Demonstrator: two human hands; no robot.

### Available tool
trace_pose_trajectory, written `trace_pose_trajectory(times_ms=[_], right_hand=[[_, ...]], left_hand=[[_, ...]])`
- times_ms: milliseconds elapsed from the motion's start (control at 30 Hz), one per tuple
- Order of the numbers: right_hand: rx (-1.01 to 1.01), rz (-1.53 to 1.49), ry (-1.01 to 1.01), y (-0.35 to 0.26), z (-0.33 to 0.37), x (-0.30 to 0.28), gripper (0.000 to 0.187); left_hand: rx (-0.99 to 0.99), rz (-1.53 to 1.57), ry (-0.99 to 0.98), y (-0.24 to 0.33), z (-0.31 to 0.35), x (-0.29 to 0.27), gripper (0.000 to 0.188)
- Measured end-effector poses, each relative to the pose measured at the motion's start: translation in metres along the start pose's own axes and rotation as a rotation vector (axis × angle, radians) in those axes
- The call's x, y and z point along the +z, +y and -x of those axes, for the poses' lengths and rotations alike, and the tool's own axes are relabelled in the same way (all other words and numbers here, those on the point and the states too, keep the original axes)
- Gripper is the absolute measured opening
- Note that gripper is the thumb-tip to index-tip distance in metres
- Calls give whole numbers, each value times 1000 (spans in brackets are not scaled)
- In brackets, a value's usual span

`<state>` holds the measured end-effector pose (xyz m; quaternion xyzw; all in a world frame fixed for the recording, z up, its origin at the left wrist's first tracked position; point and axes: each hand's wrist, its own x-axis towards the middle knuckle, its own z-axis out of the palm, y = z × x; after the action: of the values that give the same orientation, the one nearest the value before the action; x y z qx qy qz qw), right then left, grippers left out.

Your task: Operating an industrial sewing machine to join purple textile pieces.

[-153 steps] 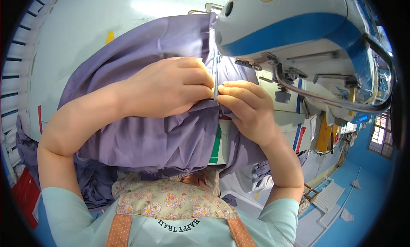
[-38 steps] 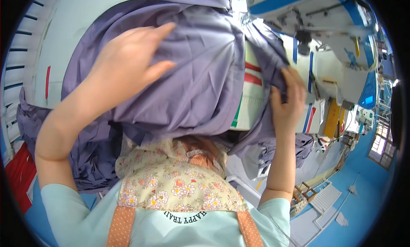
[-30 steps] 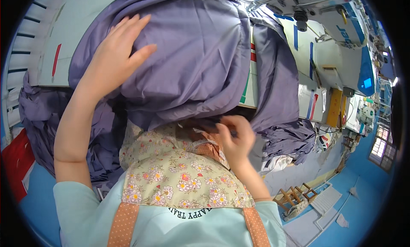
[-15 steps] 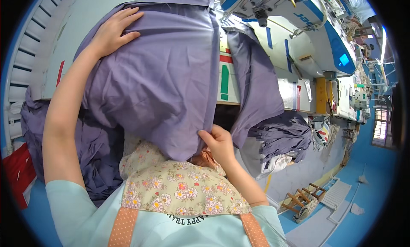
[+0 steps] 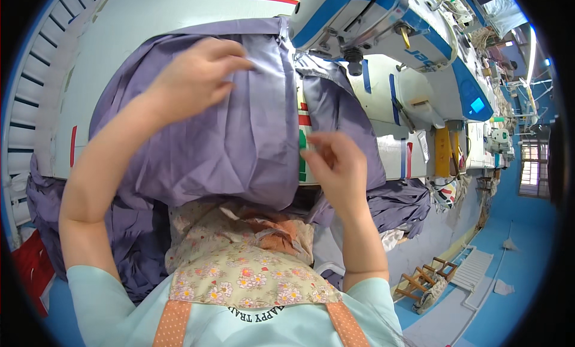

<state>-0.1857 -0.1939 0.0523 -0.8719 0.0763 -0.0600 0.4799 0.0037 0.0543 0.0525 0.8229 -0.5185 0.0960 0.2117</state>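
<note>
Purple fabric (image 5: 197, 149) lies in folds over the table and hangs off its front edge towards my lap. Its upper right corner reaches under the head of a white and blue sewing machine (image 5: 359, 23). Over the upper part of the cloth is my left hand (image 5: 200, 77), slightly blurred, with bent fingers and thumb apart and nothing in them. Just right of the cloth's long straight edge hovers my right hand (image 5: 341, 161), its thumb and forefinger apart, beside green tape on the table. A second purple panel (image 5: 341, 101) passes behind that hand.
More purple cloth (image 5: 144, 245) hangs in a heap at lower left, near a red item (image 5: 33, 266). Bundled purple strips (image 5: 401, 206) hang to the right below the table. A yellow block (image 5: 442, 152) stands by the machine. Wooden stools (image 5: 425, 278) are on the floor.
My left hand has lifted from its flat rest on the cloth and moved right. My right hand has let go of the cloth's lower edge and moved up and right.
</note>
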Motion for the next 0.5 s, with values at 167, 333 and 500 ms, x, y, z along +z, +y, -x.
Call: trace_pose_trajectory(times_ms=[167, 333, 500], right_hand=[[-152, 88, -90, 1, -55, 17, 27], [-391, 144, -166, 9, -63, 10, 24], [-569, 232, -122, 21, -87, -1, 23]], left_hand=[[103, 185, 30, 26, -49, 53, 42], [73, 194, 58, 18, -47, 68, 25], [83, 313, 186, 15, -47, 72, 19]])
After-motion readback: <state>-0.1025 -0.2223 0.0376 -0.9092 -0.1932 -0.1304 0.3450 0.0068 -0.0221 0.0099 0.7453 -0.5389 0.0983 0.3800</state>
